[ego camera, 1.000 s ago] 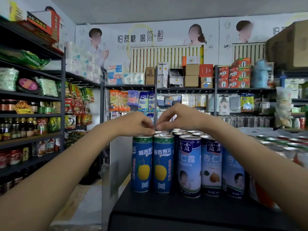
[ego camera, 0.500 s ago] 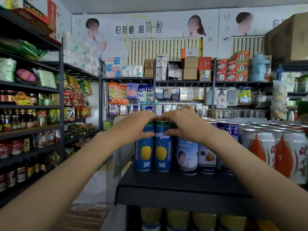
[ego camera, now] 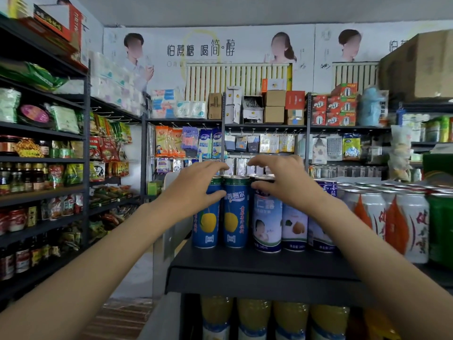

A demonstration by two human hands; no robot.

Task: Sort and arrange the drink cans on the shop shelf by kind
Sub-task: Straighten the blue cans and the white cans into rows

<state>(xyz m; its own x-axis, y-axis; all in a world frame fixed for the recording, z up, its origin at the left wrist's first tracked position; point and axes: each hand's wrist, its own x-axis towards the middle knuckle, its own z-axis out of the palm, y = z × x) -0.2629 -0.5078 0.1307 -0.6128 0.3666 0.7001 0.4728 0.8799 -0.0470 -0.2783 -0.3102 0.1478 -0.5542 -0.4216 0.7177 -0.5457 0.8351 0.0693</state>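
Cans stand in a tight block on a black shelf point(ego camera: 259, 268), upright, at its front edge. Leftmost pair: two blue cans with a yellow fruit point(ego camera: 232, 217), touching side by side. Next to them on the right, three pale cans with a blue band point(ego camera: 267, 224), one showing a child's picture, two showing a brown nut; further cans of that kind sit behind, only their tops visible. Further right, white cans with an orange leaf shape point(ego camera: 382, 217), then the edge of a green can point(ego camera: 441, 229) at the frame's right side.

Left hand point(ego camera: 196, 190) wraps the upper part of the left blue can: fingers curled over its rim, thumb across the front and reaching the neighbouring blue can. Right hand point(ego camera: 282, 182) is at the top of the first pale can: thumb lying across its upper front, fingers arched above the rims behind. Whether those fingers press on a can top cannot be told; the grip looks loose, half open.

Below the shelf, a row of bottles with yellow drink point(ego camera: 252, 315), blurred. Left of the aisle, dark racks point(ego camera: 84, 143) carry jars, sauce bottles and snack packets. Back wall: hanging packets, cardboard boxes point(ego camera: 274, 106), and a large poster point(ego camera: 201, 49) with printed characters.
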